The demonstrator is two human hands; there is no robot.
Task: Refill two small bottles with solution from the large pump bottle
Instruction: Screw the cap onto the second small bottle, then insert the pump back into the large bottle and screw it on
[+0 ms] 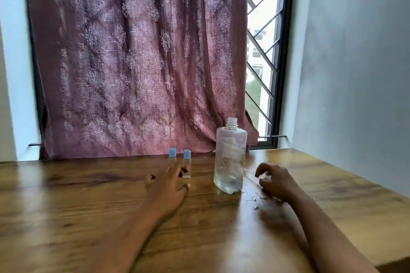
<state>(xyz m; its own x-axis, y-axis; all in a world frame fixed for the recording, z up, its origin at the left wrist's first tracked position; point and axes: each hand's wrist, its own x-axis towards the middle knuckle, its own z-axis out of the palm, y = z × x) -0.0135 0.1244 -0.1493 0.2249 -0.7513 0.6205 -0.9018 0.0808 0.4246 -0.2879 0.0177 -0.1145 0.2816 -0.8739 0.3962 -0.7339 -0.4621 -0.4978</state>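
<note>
Wooden table (88,206) sits under a window (264,55) with diagonal grille, mauve patterned curtain (133,62) mostly drawn, pale walls (355,73) either side.

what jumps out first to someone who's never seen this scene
A tall clear bottle stands uncapped mid-table, in front of a patterned maroon curtain. Just left of it are a small bottle and a second small bottle, both blue-capped, with the left hand reaching to them. The right hand sits right of the tall bottle, by spilled drops on the wooden table.
</note>
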